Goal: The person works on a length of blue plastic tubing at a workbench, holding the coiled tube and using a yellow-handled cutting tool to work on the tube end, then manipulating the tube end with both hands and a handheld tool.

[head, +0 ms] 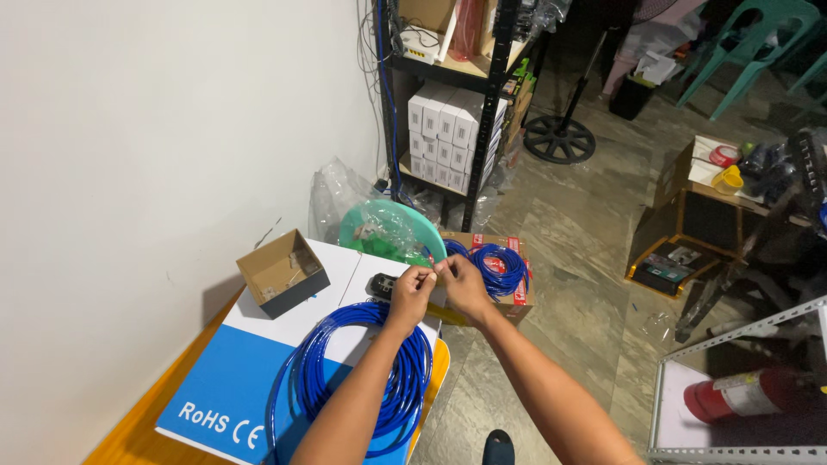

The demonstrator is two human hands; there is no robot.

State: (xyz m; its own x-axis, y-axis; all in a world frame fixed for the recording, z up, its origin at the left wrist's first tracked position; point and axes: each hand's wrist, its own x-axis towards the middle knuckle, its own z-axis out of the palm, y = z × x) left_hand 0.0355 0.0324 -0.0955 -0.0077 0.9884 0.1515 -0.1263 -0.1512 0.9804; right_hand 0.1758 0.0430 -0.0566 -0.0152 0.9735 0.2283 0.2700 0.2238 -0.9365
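Observation:
My left hand (411, 289) and my right hand (460, 282) meet fingertip to fingertip above the far end of a white and blue board (258, 362). Both pinch something very small between the fingers; it is too small to tell what it is. Under my left forearm lies a coil of blue cable (323, 353) on the board. A small black device (380, 284) sits just left of my left hand.
An open small cardboard box (282, 272) stands on the board's far left. A green plastic basin (388, 231) and a cardboard box with more blue cable (500, 269) lie beyond my hands. A black shelf rack with white boxes (448, 129) stands behind. A red fire extinguisher (741, 394) lies at right.

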